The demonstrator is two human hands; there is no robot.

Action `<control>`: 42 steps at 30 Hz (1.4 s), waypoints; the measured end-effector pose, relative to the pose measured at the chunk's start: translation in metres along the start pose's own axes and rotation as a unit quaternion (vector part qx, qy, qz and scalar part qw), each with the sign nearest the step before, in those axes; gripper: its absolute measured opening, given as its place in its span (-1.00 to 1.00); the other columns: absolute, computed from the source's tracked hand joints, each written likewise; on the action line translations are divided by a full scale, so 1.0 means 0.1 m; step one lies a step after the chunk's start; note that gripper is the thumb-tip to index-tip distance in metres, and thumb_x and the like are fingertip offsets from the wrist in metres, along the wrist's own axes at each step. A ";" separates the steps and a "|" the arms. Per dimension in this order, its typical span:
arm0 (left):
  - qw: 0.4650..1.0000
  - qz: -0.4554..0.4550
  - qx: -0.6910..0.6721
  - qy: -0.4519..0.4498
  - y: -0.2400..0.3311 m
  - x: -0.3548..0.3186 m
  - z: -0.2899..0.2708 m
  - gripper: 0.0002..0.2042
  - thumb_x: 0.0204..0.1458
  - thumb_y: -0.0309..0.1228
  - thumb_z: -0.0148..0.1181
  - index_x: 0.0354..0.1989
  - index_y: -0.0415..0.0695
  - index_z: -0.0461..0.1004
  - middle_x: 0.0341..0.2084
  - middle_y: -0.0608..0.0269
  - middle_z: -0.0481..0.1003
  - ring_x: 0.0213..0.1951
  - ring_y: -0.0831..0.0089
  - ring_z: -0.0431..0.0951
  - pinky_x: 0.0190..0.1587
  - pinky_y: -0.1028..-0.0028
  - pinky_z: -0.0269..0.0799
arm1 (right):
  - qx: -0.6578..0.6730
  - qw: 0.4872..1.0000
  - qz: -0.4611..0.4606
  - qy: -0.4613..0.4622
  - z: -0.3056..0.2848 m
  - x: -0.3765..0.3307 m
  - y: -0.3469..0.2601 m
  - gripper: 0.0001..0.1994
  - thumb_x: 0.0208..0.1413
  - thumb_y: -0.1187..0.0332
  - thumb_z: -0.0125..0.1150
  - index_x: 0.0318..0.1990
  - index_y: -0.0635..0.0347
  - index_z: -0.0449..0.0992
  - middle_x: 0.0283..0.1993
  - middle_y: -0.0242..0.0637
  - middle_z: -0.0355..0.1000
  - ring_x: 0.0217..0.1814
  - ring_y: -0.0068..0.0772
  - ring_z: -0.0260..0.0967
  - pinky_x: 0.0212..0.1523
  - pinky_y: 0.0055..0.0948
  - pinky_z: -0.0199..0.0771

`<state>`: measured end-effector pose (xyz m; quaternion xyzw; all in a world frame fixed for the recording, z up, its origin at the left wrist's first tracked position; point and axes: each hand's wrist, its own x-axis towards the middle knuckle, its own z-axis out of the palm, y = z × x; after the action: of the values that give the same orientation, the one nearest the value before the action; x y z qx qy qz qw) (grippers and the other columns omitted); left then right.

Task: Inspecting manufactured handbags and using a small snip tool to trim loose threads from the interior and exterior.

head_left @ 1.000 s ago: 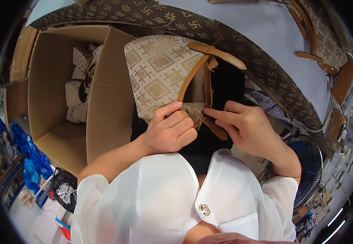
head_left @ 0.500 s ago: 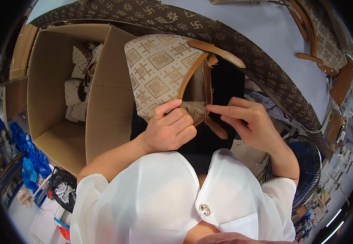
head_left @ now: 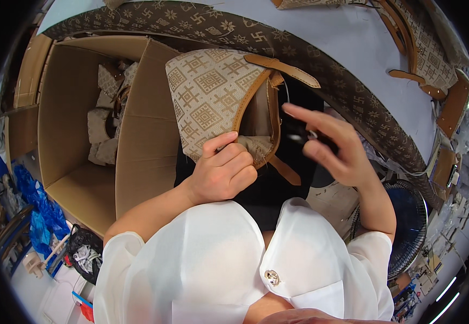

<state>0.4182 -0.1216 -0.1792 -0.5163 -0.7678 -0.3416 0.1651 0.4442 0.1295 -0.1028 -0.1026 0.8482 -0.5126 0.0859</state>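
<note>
Beige and patterned, the bag (head_left: 205, 97) lies at twelve o'clock from our nearer left hand (head_left: 223, 168), which pinches its rim (head_left: 245, 106); the zip (head_left: 269, 102) runs twelve-to-six, our right hand (head_left: 334, 144) apart towards four, its grip blurred, uncertain.

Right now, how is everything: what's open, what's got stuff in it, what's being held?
Patterned bag: mouth open, lining showing, held
Tan strap: free end sticking out
Left hand: closed on the bag
Right hand: fingers parted, off the bag, near a blurred shiny thing
Cardboard box: open, patterned pieces inside
Black plastic bag: open, pale stuff inside
Fan: can't tell if it's spinning
</note>
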 end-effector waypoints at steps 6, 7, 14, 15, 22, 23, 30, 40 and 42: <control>1.000 -0.001 -0.004 -0.002 0.00 -0.01 -0.01 -0.81 -0.22 -0.48 0.21 -0.59 -0.01 0.27 -0.51 0.42 0.38 -0.34 0.47 0.46 0.25 0.28 0.23 | -0.075 0.981 -0.037 -0.173 0.18 0.12 0.03 -0.63 -0.12 0.57 0.44 -0.09 0.30 0.55 -0.34 -0.24 0.44 -0.25 -0.42 0.54 -0.25 -0.44 0.52; 1.000 -0.002 -0.003 -0.006 0.00 -0.01 -0.01 -0.82 -0.21 -0.48 0.21 -0.58 -0.01 0.28 -0.51 0.41 0.39 -0.34 0.46 0.47 0.25 0.27 0.23 | -0.075 0.981 -0.038 -0.172 0.20 0.13 0.06 -0.63 -0.12 0.57 0.44 -0.09 0.30 0.55 -0.34 -0.24 0.44 -0.25 -0.42 0.54 -0.25 -0.44 0.52; 0.999 -0.017 -0.016 0.022 -0.07 -0.07 -0.08 -0.76 -0.24 -0.61 0.28 -0.51 -0.02 0.31 -0.50 0.37 0.41 -0.35 0.38 0.49 0.25 0.16 0.19 | 0.150 0.971 -0.090 0.163 0.28 0.20 0.35 -0.79 0.22 0.37 0.25 -0.37 0.27 0.38 -0.36 -0.36 0.33 -0.58 -0.56 0.23 -0.59 -0.60 0.20; 0.999 -0.020 -0.020 0.031 -0.08 -0.09 -0.08 -0.72 -0.27 -0.65 0.30 -0.49 -0.03 0.32 -0.50 0.36 0.42 -0.36 0.35 0.49 0.25 0.13 0.17 | 0.151 0.970 -0.094 0.163 0.22 0.18 0.34 -0.79 0.22 0.37 0.25 -0.37 0.27 0.38 -0.36 -0.36 0.33 -0.58 -0.56 0.23 -0.59 -0.60 0.20; 0.998 -0.032 -0.019 0.052 -0.07 -0.09 -0.06 -0.70 -0.29 -0.67 0.30 -0.43 -0.04 0.35 -0.45 0.34 0.41 -0.32 0.33 0.49 0.29 0.10 0.12 | 0.062 0.996 -0.068 0.007 0.10 -0.07 -0.12 -0.79 0.11 0.33 0.39 -0.21 0.25 0.54 -0.50 -0.43 0.32 -0.63 -0.66 0.14 -0.64 -0.55 0.08; 0.998 -0.036 -0.020 0.051 -0.05 -0.10 -0.06 -0.69 -0.30 -0.67 0.30 -0.42 -0.04 0.35 -0.43 0.33 0.41 -0.30 0.33 0.49 0.29 0.09 0.11 | 0.000 0.994 -0.104 0.038 0.22 -0.07 -0.18 -0.78 0.05 0.38 0.43 -0.18 0.23 0.56 -0.52 -0.41 0.34 -0.62 -0.61 0.20 -0.63 -0.53 0.15; 0.997 -0.056 -0.026 0.055 -0.06 -0.03 -0.03 -0.69 -0.27 -0.66 0.32 -0.37 -0.03 0.40 -0.36 0.31 0.41 -0.23 0.31 0.48 0.29 0.08 0.11 | -0.164 0.975 -0.127 0.074 0.56 -0.04 0.02 -0.75 -0.03 0.53 0.44 -0.16 0.24 0.58 -0.47 -0.33 0.42 -0.56 -0.50 0.34 -0.56 -0.52 0.34; 1.000 -0.019 -0.006 -0.014 -0.39 0.50 -0.62 -0.74 -0.14 -0.57 0.39 -0.23 -0.13 0.53 -0.50 0.31 0.39 -0.34 0.34 0.43 -0.01 0.26 0.35 | 0.593 0.787 -0.093 0.143 0.15 -0.20 0.11 -0.76 0.30 0.32 0.18 -0.41 0.19 0.38 -0.55 -0.47 0.11 -0.67 -0.68 -0.08 -0.65 -0.63 -0.10; 0.988 -0.053 -0.124 0.075 -0.48 0.75 -0.91 -0.74 -0.11 -0.57 0.39 -0.22 -0.15 0.53 -0.48 0.28 0.41 -0.35 0.37 0.41 -0.16 0.33 0.39 | 0.564 0.785 -0.154 0.203 0.01 -0.29 0.13 -0.74 0.32 0.27 0.17 -0.40 0.18 0.37 -0.55 -0.47 0.09 -0.68 -0.68 -0.10 -0.66 -0.62 -0.11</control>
<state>0.3346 -0.1452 -0.0863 -0.4646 -0.7311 -0.4800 0.1389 0.4716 0.1419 -0.1136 -0.0589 0.3783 -0.9152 -0.1256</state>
